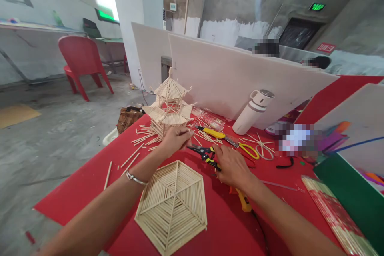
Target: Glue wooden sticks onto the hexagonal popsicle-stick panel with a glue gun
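My right hand (pixel 235 164) is closed around the black and yellow handles of a pair of pliers (pixel 201 151), whose dark jaws point left. My left hand (pixel 176 141) is pinched just beyond those jaw tips; what lies between its fingertips is too small to make out. Below both hands, a flat, many-sided panel of thin wooden sticks (pixel 183 204) rests on the red table (pixel 120 204). Behind my left hand stands a pagoda model (pixel 169 108) built of the same sticks, with tiered roofs. Loose sticks (pixel 147 136) are scattered around its base.
Beyond the pliers lie a yellow utility knife (pixel 213 133) and yellow-handled scissors (pixel 249 150). A white flask (pixel 253 112) leans by the pale board (pixel 216 76). An orange glue gun (pixel 243 200) with a cord sits under my right forearm. Packed sticks (pixel 336 212) lie at right.
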Demonstrator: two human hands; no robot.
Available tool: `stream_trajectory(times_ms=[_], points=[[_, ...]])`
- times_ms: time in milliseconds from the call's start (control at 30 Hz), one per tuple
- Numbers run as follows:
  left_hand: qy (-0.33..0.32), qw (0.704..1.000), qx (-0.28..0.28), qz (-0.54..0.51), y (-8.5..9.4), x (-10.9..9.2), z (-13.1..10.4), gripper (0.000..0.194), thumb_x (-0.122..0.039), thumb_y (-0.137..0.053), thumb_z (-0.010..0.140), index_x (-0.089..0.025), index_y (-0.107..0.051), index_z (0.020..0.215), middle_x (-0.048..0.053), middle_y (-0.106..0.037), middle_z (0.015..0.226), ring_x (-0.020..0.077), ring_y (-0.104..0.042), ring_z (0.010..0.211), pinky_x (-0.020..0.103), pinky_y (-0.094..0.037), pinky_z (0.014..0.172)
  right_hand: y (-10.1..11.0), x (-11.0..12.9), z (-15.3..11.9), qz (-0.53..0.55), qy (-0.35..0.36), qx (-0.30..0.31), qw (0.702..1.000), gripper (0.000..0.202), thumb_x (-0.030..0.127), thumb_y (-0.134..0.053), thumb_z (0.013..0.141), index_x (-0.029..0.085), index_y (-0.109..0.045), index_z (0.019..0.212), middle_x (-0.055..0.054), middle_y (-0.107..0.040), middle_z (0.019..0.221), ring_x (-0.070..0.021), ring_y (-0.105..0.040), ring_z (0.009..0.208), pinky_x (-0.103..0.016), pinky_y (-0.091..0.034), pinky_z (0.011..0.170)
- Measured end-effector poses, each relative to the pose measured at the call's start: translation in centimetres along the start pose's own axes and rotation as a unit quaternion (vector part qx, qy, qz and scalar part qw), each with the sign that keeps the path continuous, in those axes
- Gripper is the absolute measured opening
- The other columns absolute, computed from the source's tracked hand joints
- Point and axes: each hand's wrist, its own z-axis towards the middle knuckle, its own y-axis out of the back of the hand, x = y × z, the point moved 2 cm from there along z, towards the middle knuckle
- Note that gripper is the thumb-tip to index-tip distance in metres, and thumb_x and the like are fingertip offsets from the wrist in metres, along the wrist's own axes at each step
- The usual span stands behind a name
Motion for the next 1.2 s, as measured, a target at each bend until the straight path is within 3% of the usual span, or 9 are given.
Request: stream_trajectory(times_ms=[67,200,333,467,600,767,933,1067,1200], points=[[0.03,0.998,0.001,-0.054,0.2,0.0,0.2,0.044,-0.055,-0.061,0.084,-0.016,-0.061,0.065,0.002,-0.062,0.054,0.0099,-0.055,0.044,0.02,-0.037,0.042,-0.3,-0.8,1.0,0.013,0.013,-0.005,1.0,0.083,0.024,-0.065,0.07,0.013,-0.039,0.148,-0.017,-0.057,0.127,-0.0317,-0.054,0.113,-0.041,-0.039,0.093],[0.019,0.995,-0.043,-0.091,2.2,-0.2,-0.7,0.037,-0.05,-0.068,0.081,-0.013,-0.068,0.075,0.007,-0.072,0.072,0.0133,-0.067,0.062,0.02,-0.047,0.05,-2.3,-4.0,3.2,0.063,-0.006,0.029,0.998,0.084,0.023,-0.068,0.067,0.015,-0.044,0.147,-0.017,-0.058,0.131,-0.0326,-0.053,0.118,-0.042,-0.037,0.097],[0.041,0.995,-0.01,-0.087,4.7,0.7,-2.9,0.04,-0.051,-0.064,0.084,-0.012,-0.074,0.084,0.01,-0.075,0.073,0.0158,-0.07,0.064,0.024,-0.054,0.057,-4.5,-7.5,4.6,0.106,-0.026,0.037,0.993,0.081,0.023,-0.071,0.069,0.013,-0.047,0.145,-0.019,-0.056,0.137,-0.0328,-0.051,0.125,-0.042,-0.037,0.101],[0.086,0.994,0.057,-0.028,6.7,2.4,-5.1,0.037,-0.044,-0.073,0.077,-0.014,-0.071,0.099,0.007,-0.076,0.074,0.0171,-0.07,0.057,0.024,-0.05,0.05,-4.3,-8.6,4.8,0.113,-0.031,0.028,0.993,0.076,0.043,-0.074,0.076,0.016,-0.051,0.143,-0.018,-0.048,0.148,-0.0353,-0.044,0.134,-0.047,-0.033,0.108],[0.141,0.985,0.096,0.014,7.9,3.5,-6.4,0.041,-0.037,-0.068,0.08,-0.016,-0.064,0.115,0.008,-0.077,0.08,0.0194,-0.072,0.061,0.025,-0.05,0.053,-1.2,-5.4,4.4,0.17,0.004,-0.055,0.984,0.049,0.04,-0.061,0.09,0.024,-0.059,0.136,-0.011,-0.059,0.138,-0.0288,-0.053,0.126,-0.045,-0.038,0.106],[0.089,0.977,0.096,0.168,8.2,3.8,-6.6,0.013,-0.027,-0.062,0.079,-0.017,-0.071,0.078,0.006,-0.075,0.079,0.018,-0.067,0.074,0.025,-0.047,0.066,1.6,2.1,3.5,0.269,0.074,-0.068,0.958,0.03,0.035,-0.061,0.091,0.026,-0.072,0.118,-0.006,-0.072,0.116,-0.0236,-0.064,0.11,-0.04,-0.045,0.099],[0.062,0.964,0.093,0.242,7.4,4.6,-6.9,0.016,-0.021,-0.059,0.071,-0.018,-0.074,0.067,0.003,-0.069,0.067,0.0136,-0.055,0.061,0.023,-0.036,0.056,0.1,6.8,3.5,0.27,0.039,-0.03,0.962,0.023,0.03,-0.061,0.091,0.025,-0.074,0.109,-0.005,-0.074,0.108,-0.021,-0.066,0.097,-0.035,-0.048,0.086],[0.085,0.967,0.133,0.201,7.0,5.0,-7.3,0.015,-0.019,-0.058,0.066,-0.019,-0.072,0.061,0.0,-0.065,0.055,0.0118,-0.05,0.051,0.023,-0.032,0.05,-1.6,8.2,4.2,0.277,0.033,-0.018,0.96,0.027,0.027,-0.062,0.09,0.027,-0.071,0.116,-0.005,-0.071,0.103,-0.0207,-0.063,0.098,-0.033,-0.046,0.087],[0.113,0.964,0.131,0.201,7.0,5.0,-7.5,0.016,-0.017,-0.055,0.063,-0.019,-0.07,0.058,0.001,-0.065,0.053,0.0127,-0.054,0.049,0.023,-0.032,0.049,-2.6,9.1,5.0,0.29,0.054,-0.026,0.955,0.034,0.024,-0.064,0.089,0.027,-0.068,0.123,-0.005,-0.065,0.1,-0.0212,-0.058,0.101,-0.034,-0.044,0.09]])
